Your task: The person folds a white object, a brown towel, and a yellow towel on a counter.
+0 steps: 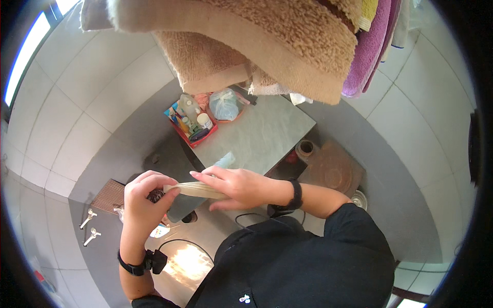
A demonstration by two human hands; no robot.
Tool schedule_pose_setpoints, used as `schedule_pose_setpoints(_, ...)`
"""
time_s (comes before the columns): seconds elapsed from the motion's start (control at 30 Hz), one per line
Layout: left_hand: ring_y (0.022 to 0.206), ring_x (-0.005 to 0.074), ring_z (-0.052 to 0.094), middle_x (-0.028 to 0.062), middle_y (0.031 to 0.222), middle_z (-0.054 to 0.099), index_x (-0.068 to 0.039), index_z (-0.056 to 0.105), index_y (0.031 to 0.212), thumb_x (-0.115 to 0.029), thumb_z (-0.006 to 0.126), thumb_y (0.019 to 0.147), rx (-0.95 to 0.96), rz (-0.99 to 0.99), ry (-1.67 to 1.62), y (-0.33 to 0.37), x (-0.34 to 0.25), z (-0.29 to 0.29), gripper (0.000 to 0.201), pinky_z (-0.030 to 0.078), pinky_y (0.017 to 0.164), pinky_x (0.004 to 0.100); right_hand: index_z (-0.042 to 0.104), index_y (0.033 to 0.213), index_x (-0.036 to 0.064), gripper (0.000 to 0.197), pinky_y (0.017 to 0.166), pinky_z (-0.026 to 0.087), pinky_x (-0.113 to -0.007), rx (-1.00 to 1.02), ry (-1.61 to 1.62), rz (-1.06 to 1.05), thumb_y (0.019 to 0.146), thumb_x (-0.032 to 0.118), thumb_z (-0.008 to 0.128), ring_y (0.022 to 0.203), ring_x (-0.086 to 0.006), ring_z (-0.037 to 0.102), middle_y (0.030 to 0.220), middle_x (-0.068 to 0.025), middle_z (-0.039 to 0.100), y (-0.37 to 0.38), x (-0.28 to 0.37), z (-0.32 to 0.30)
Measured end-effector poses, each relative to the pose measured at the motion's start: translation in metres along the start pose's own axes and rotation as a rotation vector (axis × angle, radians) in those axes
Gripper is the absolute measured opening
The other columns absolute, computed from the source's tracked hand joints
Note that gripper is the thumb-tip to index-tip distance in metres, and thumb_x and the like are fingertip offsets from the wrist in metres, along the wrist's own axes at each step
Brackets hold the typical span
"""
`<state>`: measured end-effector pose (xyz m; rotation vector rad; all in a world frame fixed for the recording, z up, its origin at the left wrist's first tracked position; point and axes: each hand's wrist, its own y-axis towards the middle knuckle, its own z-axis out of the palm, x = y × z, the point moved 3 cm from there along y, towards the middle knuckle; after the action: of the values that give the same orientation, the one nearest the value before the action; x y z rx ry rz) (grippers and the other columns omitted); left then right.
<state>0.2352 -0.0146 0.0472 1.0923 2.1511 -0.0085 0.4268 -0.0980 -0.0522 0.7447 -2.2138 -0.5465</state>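
Observation:
A cream, folded strip of what looks like cloth (196,189) stretches between my two hands in front of my chest. Its left end is pinched between the thumb and fingers of my left hand (145,199). My right hand (249,187) closes loosely round the other end, fingers above and thumb below, with the index finger pointing along the strip. The right palm hides that end. A dark, patterned round object (155,195) shows just behind my left fingers; whether I touch it I cannot tell.
Beyond my hands stands a greenish table (257,131). On it are a red box (197,134) of bottles and a tied plastic bag (224,105). Brown towels (287,51) and a purple towel (367,51) hang overhead. Two white taps (92,236) are at left; a brown board (334,167) lies right.

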Motion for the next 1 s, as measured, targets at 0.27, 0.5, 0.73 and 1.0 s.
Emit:
schedule_pose_setpoints(0.27, 0.077, 0.0147, 0.066, 0.0065, 0.086, 0.069, 0.000, 0.072, 0.083, 0.003, 0.078, 0.074, -0.006, -0.053, -0.125, 0.002, 0.014, -0.007, 0.011, 0.053, 0.071, 0.0257, 0.034, 0.151, 0.0041, 0.061, 0.073, 0.051, -0.044, 0.075, 0.294, 0.127, 0.094, 0.010, 0.056, 0.084, -0.0383, 0.062, 0.103, -0.0195, 0.058, 0.001, -0.012, 0.011)
schedule_pose_setpoints(0.5, 0.082, 0.0127, 0.065, 0.0061, 0.093, 0.066, 0.001, 0.074, 0.090, 0.004, 0.078, 0.076, 0.086, -0.148, -0.295, -0.006, 0.028, -0.019, 0.015, 0.053, 0.074, 0.0240, 0.036, 0.150, 0.0043, 0.054, 0.074, 0.049, -0.039, 0.080, 0.434, 0.050, 0.099, 0.012, 0.051, 0.079, -0.0335, 0.061, 0.100, -0.0185, 0.057, 0.007, -0.021, 0.042)
schedule_pose_setpoints(0.73, 0.080, 0.0099, 0.062, 0.0030, 0.089, 0.062, 0.001, 0.075, 0.094, 0.006, 0.077, 0.077, 0.120, -0.253, -0.309, -0.022, 0.046, -0.036, 0.018, 0.051, 0.073, 0.0218, 0.049, 0.141, 0.0024, 0.047, 0.076, 0.051, -0.037, 0.038, 0.488, 0.019, 0.097, 0.016, 0.060, 0.084, -0.0288, 0.064, 0.099, -0.0169, 0.065, 0.014, -0.019, 0.070)
schedule_pose_setpoints(1.0, 0.075, 0.0088, 0.061, 0.0017, 0.083, 0.062, 0.000, 0.076, 0.091, 0.006, 0.077, 0.075, 0.132, -0.190, -0.300, -0.035, 0.050, -0.053, 0.017, 0.048, 0.067, 0.0207, 0.043, 0.146, 0.0028, 0.054, 0.087, 0.051, -0.039, 0.005, 0.438, 0.053, 0.097, 0.016, 0.060, 0.099, -0.0333, 0.065, 0.117, -0.0217, 0.065, 0.014, 0.002, 0.103)
